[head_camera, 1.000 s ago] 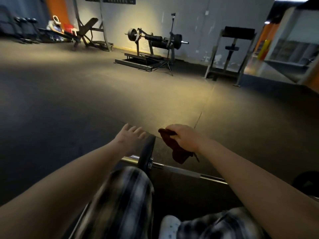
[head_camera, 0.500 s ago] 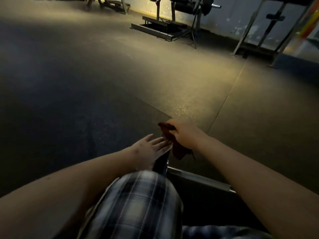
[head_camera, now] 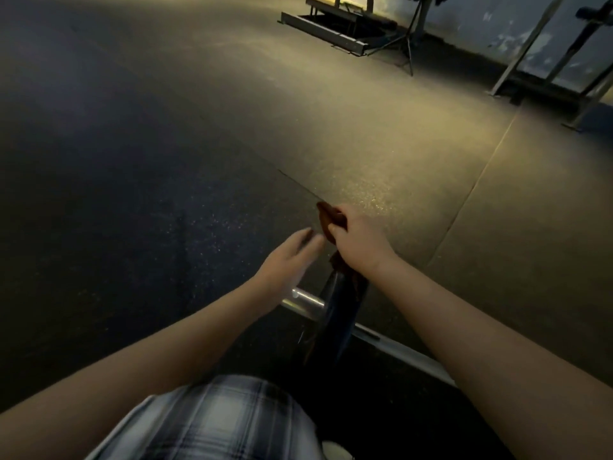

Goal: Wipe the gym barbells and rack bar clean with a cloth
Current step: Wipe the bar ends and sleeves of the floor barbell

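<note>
A barbell lies on the dark gym floor in front of me, its steel bar [head_camera: 306, 298] running from the left sleeve end to the lower right. A black weight plate [head_camera: 338, 313] stands on edge on the bar. My right hand [head_camera: 360, 242] grips a dark red cloth [head_camera: 328, 219] at the top of the plate; more cloth hangs below my wrist. My left hand [head_camera: 287, 258] hovers just left of the plate with fingers straight, blurred by motion, and whether it touches the plate is unclear.
My knee in plaid shorts [head_camera: 212, 419] fills the bottom of the view. A low metal machine frame [head_camera: 321, 26] and a tripod leg [head_camera: 409, 51] stand far back. A slanted rack stand [head_camera: 530, 51] is at the back right. Rubber floor mats stretch between.
The view has tilted further down toward the barbell. My right hand stays on the cloth at the plate's top. My left hand has lifted slightly and is moving beside the plate.
</note>
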